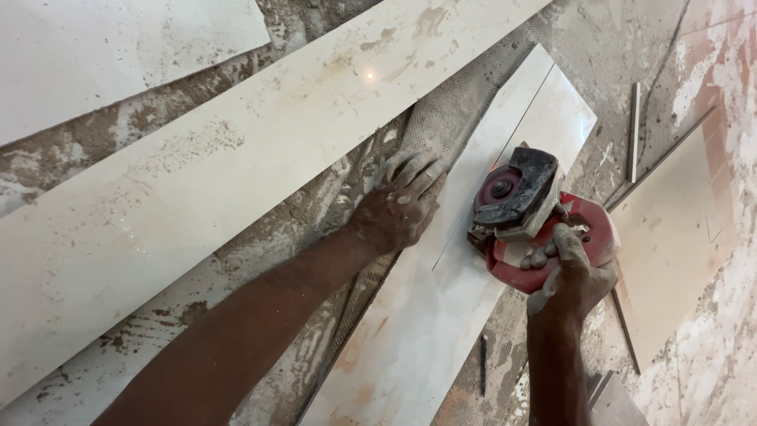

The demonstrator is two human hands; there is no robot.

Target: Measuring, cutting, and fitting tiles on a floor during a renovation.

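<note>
Three pale tiles lie in a row on a mortar-caked floor (307,213): a corner of one slab (118,55) at upper left, a long plank (236,150) slanting across the middle, and the narrow strip (441,300) under your hands. A fourth, beige tile (670,237) lies at the right edge, with one thin offcut (634,132) above it.

Your left hand (398,207) lies flat, fingers spread, half on the strip's left edge and half on the ribbed tile back (441,118) beside it, pinning the strip down. One straight cut line runs along the strip from its far end to a point just right of that hand.

Your right hand (569,272) is wrapped tight round the body of one red cutter (536,217), fingers curled closed over its housing. The cutter sits on the strip's right edge, its dark blade guard tilted toward the cut line.

One dark nail or pencil (482,364) lies on the floor near the strip's lower right.
</note>
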